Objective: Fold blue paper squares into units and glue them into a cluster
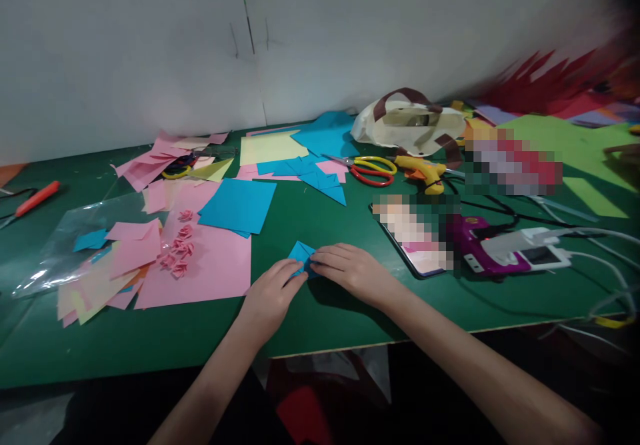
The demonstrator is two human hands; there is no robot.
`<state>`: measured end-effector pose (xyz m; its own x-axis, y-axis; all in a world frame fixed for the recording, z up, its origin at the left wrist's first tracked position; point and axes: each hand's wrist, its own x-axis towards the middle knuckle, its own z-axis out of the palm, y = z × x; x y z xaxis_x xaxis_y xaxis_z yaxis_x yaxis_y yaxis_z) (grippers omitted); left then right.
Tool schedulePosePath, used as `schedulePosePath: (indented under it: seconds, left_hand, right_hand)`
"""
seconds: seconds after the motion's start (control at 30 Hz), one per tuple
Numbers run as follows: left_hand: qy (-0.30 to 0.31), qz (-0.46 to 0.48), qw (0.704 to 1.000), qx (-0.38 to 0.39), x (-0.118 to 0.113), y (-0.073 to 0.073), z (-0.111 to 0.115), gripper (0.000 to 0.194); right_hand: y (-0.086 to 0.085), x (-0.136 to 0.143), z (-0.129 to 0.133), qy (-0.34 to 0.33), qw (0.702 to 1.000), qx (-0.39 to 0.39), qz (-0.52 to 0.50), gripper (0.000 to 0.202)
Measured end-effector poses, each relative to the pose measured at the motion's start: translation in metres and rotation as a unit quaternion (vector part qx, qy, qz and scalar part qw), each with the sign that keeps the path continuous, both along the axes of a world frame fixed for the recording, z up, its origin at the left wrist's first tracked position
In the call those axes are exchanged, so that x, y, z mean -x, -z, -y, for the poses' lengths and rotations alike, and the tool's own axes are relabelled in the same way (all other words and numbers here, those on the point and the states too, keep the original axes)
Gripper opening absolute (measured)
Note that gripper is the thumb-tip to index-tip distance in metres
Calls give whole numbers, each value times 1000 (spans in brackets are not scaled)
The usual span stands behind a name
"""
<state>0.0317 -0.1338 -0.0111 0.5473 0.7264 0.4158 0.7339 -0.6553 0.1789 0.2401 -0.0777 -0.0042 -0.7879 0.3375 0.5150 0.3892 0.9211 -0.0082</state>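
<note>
A small folded piece of blue paper lies on the green table near its front edge, between my two hands. The fingers of my left hand press together on its left side. From the right, my right hand pinches its other side, fingertips close to those of the left. My fingers cover much of the paper's lower part, and its top corner points away from me. Beyond my left hand, square blue sheets rest on a large pink sheet with several small pink paper roses.
Scissors with red and yellow handles, a yellow glue gun and a cream bag are at the back. To the right are a phone, a purple power strip and cables. Another person's hand shows at the far right.
</note>
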Motion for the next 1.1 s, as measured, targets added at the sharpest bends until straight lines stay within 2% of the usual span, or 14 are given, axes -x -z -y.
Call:
schedulePosePath:
  seconds: [0.2, 0.4, 0.6, 0.77, 0.9, 1.1]
  left_hand:
    - [2, -29, 999, 40, 1, -2, 3, 41]
    - [6, -74, 991, 107, 1, -15, 5, 56]
    - [-8, -103, 982, 155, -3, -22, 8, 59]
    - [-65, -156, 979, 113, -22, -16, 19, 47]
    - [-80, -176, 979, 72, -31, -11, 23, 41]
    - [-84, -184, 973, 114, -32, -17, 20, 42]
  right_hand:
    - [0, 0, -1, -20, 1000, 12, -4, 25]
    - [3, 0, 0, -20, 999, 35, -22, 28]
    - [5, 5, 4, -9, 994, 101, -50, 26]
    - [5, 13, 6, 25, 992, 111, -48, 27]
    - [5, 17, 11, 59, 992, 102, -36, 25]
    - [6, 18, 14, 66, 989, 120, -59, 24]
